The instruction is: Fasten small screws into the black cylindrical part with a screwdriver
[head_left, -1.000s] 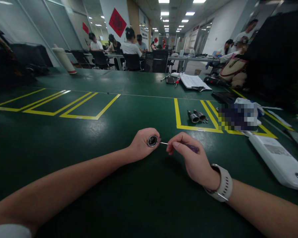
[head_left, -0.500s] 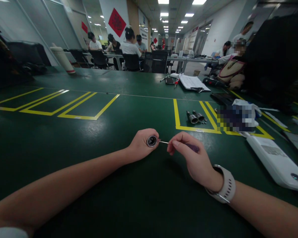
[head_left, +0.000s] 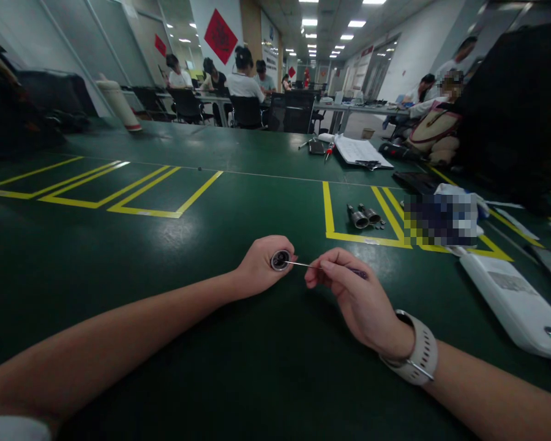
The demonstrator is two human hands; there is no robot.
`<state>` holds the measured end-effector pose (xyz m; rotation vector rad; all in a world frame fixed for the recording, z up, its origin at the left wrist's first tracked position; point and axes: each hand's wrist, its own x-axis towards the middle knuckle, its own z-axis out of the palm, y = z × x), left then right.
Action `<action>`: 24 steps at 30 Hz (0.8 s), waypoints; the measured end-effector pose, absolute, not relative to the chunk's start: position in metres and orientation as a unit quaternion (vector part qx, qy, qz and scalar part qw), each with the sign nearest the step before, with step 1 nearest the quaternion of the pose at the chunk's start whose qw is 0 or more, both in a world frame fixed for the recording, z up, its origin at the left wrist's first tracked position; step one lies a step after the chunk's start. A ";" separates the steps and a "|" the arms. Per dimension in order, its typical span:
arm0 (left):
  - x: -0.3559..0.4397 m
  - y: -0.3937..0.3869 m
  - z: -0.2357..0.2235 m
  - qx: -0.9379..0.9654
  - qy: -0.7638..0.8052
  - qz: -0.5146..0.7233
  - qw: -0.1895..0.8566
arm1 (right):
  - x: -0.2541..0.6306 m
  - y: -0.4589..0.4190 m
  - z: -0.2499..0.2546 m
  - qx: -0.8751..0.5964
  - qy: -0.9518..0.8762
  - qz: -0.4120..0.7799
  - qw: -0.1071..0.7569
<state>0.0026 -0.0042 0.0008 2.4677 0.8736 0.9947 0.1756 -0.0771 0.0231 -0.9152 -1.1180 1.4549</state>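
Here the slim screwdriver (head_left: 359, 273) is pointing leftward, its long axis lying nearly level across the view, with the purple handle sitting at the right end, slightly lower than the tip. That tip is reaching across the near rim of a hollow metal socket (head_left: 280, 260), and whether it is touching anything inside I cannot tell. The socket is turning its round mouth to the viewer, its body disappearing into the left hand (head_left: 261, 263), whose grip is wrapping firmly round it just above the green bench (head_left: 239, 367). Over on the other side, the right hand (head_left: 353, 288) is pinching the screwdriver, thumb and fingers closing on it, a pale-strapped watch (head_left: 416, 355) circling the wrist. Inside the socket's mouth, dark small parts are showing, too shadowed to name. Beyond, a yellow-taped bay (head_left: 371, 241) is holding two stemmed metal sockets (head_left: 360, 220) lying on their sides, with small nuts (head_left: 382, 225) sitting just beside them.
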 end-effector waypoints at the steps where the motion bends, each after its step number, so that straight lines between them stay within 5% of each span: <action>1: 0.003 -0.004 0.001 0.866 0.308 0.353 0.174 | 0.176 -0.078 0.022 -0.378 -0.461 0.612 0.519; 24: 0.004 -0.002 0.004 0.900 0.298 0.279 0.154 | 0.185 -0.069 0.016 -0.351 -0.416 0.659 0.519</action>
